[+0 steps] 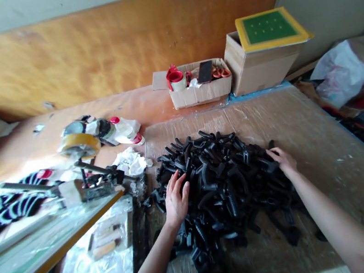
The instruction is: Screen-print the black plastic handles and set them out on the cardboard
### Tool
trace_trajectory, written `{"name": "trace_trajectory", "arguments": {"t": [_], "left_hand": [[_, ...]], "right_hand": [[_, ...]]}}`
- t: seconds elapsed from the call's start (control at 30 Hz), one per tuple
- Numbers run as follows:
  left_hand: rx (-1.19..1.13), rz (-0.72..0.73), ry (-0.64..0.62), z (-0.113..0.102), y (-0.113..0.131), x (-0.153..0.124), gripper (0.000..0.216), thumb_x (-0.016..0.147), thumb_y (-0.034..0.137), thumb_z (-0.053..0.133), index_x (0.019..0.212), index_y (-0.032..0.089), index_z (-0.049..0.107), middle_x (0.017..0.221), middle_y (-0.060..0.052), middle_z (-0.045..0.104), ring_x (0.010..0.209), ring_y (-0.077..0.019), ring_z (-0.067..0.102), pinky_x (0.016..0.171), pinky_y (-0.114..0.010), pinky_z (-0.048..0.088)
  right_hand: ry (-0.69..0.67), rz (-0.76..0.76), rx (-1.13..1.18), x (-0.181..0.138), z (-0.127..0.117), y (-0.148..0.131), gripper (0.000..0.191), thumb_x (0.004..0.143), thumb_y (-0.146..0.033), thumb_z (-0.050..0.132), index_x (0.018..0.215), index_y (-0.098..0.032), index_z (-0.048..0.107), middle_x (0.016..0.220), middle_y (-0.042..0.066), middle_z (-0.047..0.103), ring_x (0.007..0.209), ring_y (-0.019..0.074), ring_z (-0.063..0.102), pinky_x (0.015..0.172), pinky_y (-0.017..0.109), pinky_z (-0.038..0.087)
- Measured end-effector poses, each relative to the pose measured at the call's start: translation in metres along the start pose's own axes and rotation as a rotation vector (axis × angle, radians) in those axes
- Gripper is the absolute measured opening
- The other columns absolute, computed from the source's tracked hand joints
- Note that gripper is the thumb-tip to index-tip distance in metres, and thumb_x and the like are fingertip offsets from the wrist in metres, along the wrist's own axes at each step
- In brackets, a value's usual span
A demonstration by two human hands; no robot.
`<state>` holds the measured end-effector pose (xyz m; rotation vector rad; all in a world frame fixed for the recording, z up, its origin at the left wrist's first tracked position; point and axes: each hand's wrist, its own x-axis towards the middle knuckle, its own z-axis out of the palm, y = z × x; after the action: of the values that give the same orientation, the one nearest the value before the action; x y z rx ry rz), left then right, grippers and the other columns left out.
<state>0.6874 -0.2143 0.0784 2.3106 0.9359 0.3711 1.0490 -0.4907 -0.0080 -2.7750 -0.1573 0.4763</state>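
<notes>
A large heap of black curved plastic parts, which look like handles or grips (224, 180), lies in front of me on the table. My left hand (176, 201) rests against the heap's left side, fingers loosely spread and nothing plainly held. At the right edge of the heap, my right hand (283, 161) reaches in with its fingers stretched over the parts. One black part (271, 144) pokes up just beyond those fingertips. The undersides of the right fingers are hidden.
To the left stands a screen-printing frame (80, 237) on a clamp (85, 185). Behind it are a yellow tape roll (79, 145), a bottle (127, 130) and crumpled tissue (132, 161). Cardboard boxes (202, 92) line the back, one topped by a yellow-and-green frame (270, 28).
</notes>
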Motion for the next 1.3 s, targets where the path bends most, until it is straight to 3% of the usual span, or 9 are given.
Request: {"name": "trace_trajectory", "arguments": {"t": [0.37,0.47,0.6,0.8,0.9,1.0,1.1,1.2,1.3], "left_hand": [[0.041,0.083,0.018,-0.003,-0.001,-0.014,0.045,0.097,0.043,0.037,0.13,0.018,0.057,0.148,-0.01,0.047,0.143,-0.0246,0.032,0.117,-0.046,0.03],[0.03,0.14,0.053,-0.017,-0.005,-0.031,0.042,0.097,0.04,0.041,0.128,0.018,0.058,0.146,-0.011,0.049,0.141,-0.0241,0.036,0.116,-0.044,0.033],[0.014,0.168,0.096,-0.042,-0.02,-0.066,0.034,0.095,0.037,0.046,0.119,0.02,0.063,0.139,-0.01,0.056,0.133,-0.0238,0.047,0.111,-0.044,0.041],[-0.016,0.118,0.116,-0.085,-0.052,-0.122,0.03,0.094,0.036,0.048,0.114,0.022,0.066,0.133,-0.009,0.06,0.122,-0.0227,0.057,0.104,-0.043,0.047],[-0.061,0.095,0.114,-0.106,-0.069,-0.145,0.031,0.094,0.036,0.047,0.113,0.022,0.067,0.132,-0.009,0.061,0.119,-0.0226,0.059,0.103,-0.042,0.048],[-0.118,0.056,0.09,-0.129,-0.089,-0.163,0.03,0.094,0.036,0.048,0.11,0.022,0.068,0.13,-0.009,0.062,0.117,-0.0235,0.06,0.103,-0.044,0.047],[-0.204,0.016,0.052,-0.157,-0.116,-0.176,0.028,0.092,0.037,0.05,0.107,0.024,0.07,0.128,-0.008,0.064,0.116,-0.0244,0.061,0.103,-0.045,0.046],[-0.381,-0.019,-0.055,-0.188,-0.149,-0.181,0.03,0.091,0.041,0.051,0.108,0.024,0.07,0.122,-0.008,0.067,0.114,-0.0249,0.061,0.102,-0.043,0.046],[-0.706,-0.157,-0.225,-0.219,-0.184,-0.18,0.042,0.089,0.05,0.052,0.118,0.022,0.063,0.119,-0.011,0.067,0.11,-0.0255,0.063,0.091,-0.041,0.052]], "right_hand": [[-0.006,-0.204,0.088,-0.077,-0.033,-0.014,0.055,0.083,-0.064,0.045,0.121,-0.029,0.063,0.122,0.009,0.066,0.113,0.032,0.059,0.095,0.044,0.041],[0.09,-0.443,0.01,-0.12,-0.056,-0.051,0.045,0.088,-0.056,0.044,0.118,-0.031,0.066,0.114,0.006,0.07,0.112,0.0303,0.06,0.103,0.05,0.034],[0.027,-0.767,0.135,-0.19,-0.063,-0.117,0.041,0.091,-0.051,0.045,0.121,-0.029,0.063,0.102,0.004,0.073,0.095,0.0222,0.067,0.085,0.034,0.047],[0.185,-0.7,-0.093,-0.243,-0.025,-0.212,0.059,0.087,-0.062,0.049,0.13,-0.023,0.054,0.098,0.011,0.071,0.084,0.0264,0.067,0.068,0.033,0.047],[0.091,-0.617,-0.158,-0.238,-0.013,-0.235,0.045,0.084,-0.053,0.056,0.118,-0.023,0.06,0.092,0.011,0.071,0.084,0.0294,0.067,0.07,0.038,0.048],[0.073,-0.591,0.078,-0.234,-0.016,-0.242,0.03,0.078,-0.042,0.062,0.103,-0.024,0.064,0.08,0.005,0.068,0.077,0.0257,0.067,0.068,0.036,0.049],[0.175,-0.649,0.645,-0.254,-0.023,-0.246,0.05,0.074,-0.042,0.066,0.119,-0.023,0.055,0.08,0.001,0.066,0.066,0.0194,0.065,0.06,0.031,0.051],[0.069,-0.682,1.014,-0.311,-0.005,-0.26,0.056,0.068,-0.041,0.074,0.117,-0.023,0.053,0.08,-0.001,0.065,0.062,0.0176,0.065,0.057,0.031,0.054],[-0.167,-0.771,0.957,-0.399,0.049,-0.288,0.037,0.065,-0.035,0.079,0.092,-0.021,0.058,0.082,0.0,0.068,0.072,0.0197,0.068,0.07,0.035,0.056]]}}
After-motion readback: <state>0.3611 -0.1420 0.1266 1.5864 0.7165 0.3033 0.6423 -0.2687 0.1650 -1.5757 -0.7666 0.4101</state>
